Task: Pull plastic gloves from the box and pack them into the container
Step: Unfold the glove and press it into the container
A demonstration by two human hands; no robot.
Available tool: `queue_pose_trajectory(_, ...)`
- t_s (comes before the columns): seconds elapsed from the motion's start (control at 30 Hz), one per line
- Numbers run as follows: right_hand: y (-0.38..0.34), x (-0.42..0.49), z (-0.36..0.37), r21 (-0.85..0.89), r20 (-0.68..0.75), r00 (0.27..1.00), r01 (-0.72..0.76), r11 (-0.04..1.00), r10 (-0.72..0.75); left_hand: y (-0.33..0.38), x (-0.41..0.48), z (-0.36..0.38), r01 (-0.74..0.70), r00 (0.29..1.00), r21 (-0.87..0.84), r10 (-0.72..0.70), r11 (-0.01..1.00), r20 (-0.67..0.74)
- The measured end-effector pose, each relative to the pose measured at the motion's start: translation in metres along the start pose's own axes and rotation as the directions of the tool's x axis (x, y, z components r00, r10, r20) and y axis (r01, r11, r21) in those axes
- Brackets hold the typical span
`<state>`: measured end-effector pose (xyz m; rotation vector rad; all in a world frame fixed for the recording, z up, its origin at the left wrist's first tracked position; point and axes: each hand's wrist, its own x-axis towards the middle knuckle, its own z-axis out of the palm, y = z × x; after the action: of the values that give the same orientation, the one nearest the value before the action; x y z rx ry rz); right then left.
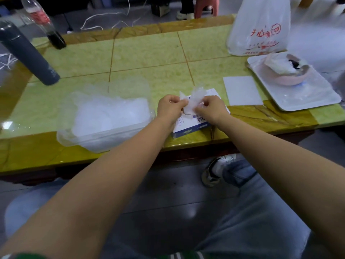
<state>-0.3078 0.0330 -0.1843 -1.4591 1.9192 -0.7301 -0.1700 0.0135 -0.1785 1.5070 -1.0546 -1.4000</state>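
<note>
A white and blue glove box (194, 126) lies flat near the table's front edge. Above its opening, my left hand (170, 107) and my right hand (212, 108) both pinch a thin clear plastic glove (195, 99) that sticks up crumpled between them. To the left stands a clear plastic container (89, 141) holding a heap of several clear gloves (110, 114), its open lid leaning back behind it.
A grey flask (28, 53) and a cola bottle (43, 23) stand at the back left. A white card (242, 90), a white tray (306, 98) with a pink bowl (287, 71), and a printed plastic bag (261, 27) sit on the right.
</note>
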Motion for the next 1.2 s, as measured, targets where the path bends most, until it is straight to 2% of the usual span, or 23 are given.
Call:
queue_pose_trajectory(0.17,-0.001,-0.001,-0.003,0.056,-0.038,0.996,-0.083,0.995,0.086,0.0,-0.003,0.001,0.005,0.998,-0.015,-0.005,1.0,-0.06)
queue_pose_trajectory(0.3,-0.003,-0.003,-0.004,0.03,-0.046,0.994,-0.1,0.995,0.101,-0.001,-0.007,0.0,0.064,0.996,0.034,-0.066,0.997,0.066)
queue_pose_trajectory(0.4,-0.002,-0.004,-0.003,0.106,-0.038,0.994,-0.098,0.99,0.102,-0.002,-0.009,-0.006,0.036,0.988,0.261,-0.074,0.965,0.137)
queue_pose_trajectory(0.47,-0.004,-0.005,-0.004,0.043,0.057,0.997,-0.055,0.998,0.052,-0.005,-0.009,-0.01,0.002,0.98,0.37,-0.076,0.929,0.185)
queue_pose_trajectory(0.57,-0.008,-0.002,-0.001,-0.183,0.203,0.979,0.017,0.983,0.021,-0.005,-0.013,-0.011,-0.023,0.973,0.331,-0.055,0.943,0.225)
queue_pose_trajectory(0.63,-0.012,0.0,0.003,-0.3,0.158,0.986,0.005,0.954,0.045,-0.004,-0.015,-0.01,-0.013,0.975,0.265,-0.047,0.964,0.218)
queue_pose_trajectory(0.7,-0.01,0.002,0.007,-0.307,0.106,0.993,-0.022,0.951,0.058,-0.003,-0.013,-0.011,0.034,0.979,0.229,-0.079,0.973,0.19)
queue_pose_trajectory(0.77,-0.007,0.003,0.009,-0.194,0.085,0.992,-0.077,0.978,0.095,-0.003,-0.012,-0.011,0.068,0.975,0.179,-0.103,0.982,0.195)
queue_pose_trajectory(0.83,-0.004,0.004,0.009,0.08,0.064,0.986,-0.16,0.984,0.155,-0.003,-0.009,-0.012,0.085,0.973,0.132,-0.111,0.988,0.204)
queue_pose_trajectory(0.9,-0.005,0.005,0.005,0.389,0.059,0.973,-0.228,0.892,0.223,-0.004,-0.008,-0.012,0.092,0.969,0.117,-0.116,0.989,0.218)
queue_pose_trajectory(0.93,-0.006,0.006,0.002,0.474,0.062,0.966,-0.251,0.844,0.252,-0.006,-0.007,-0.012,0.08,0.968,0.134,-0.109,0.988,0.226)
queue_pose_trajectory(1.03,-0.01,0.004,-0.003,0.533,0.061,0.958,-0.27,0.802,0.282,-0.01,-0.008,-0.011,-0.033,0.965,0.264,-0.038,0.964,0.259)
queue_pose_trajectory(1.1,-0.011,0.001,-0.004,0.562,0.065,0.953,-0.281,0.778,0.298,-0.015,-0.006,-0.009,-0.071,0.972,0.337,-0.011,0.939,0.234)
queue_pose_trajectory(1.2,-0.01,-0.001,-0.007,0.664,0.103,0.958,-0.267,0.699,0.268,-0.015,-0.007,-0.006,-0.097,0.977,0.311,0.03,0.946,0.213)
